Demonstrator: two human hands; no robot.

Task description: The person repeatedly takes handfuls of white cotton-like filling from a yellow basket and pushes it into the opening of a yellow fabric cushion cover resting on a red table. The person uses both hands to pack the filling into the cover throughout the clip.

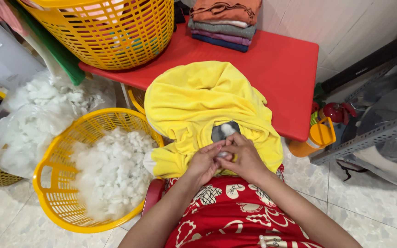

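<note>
Pinching together at lower centre, the left hand [203, 161] and right hand [245, 158] closed on a tuft of white stuffing [224, 154] at the yellow plush cover [207, 110], draped over the lap to keep its grey opening [224, 131] facing up; the stuffing basket [56, 183] sat within reach at lower left.

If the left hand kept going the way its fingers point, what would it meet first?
The left hand points up and right, already touching the yellow plush fabric. First would probably be the grey patch on it, though depth is unclear.
</note>
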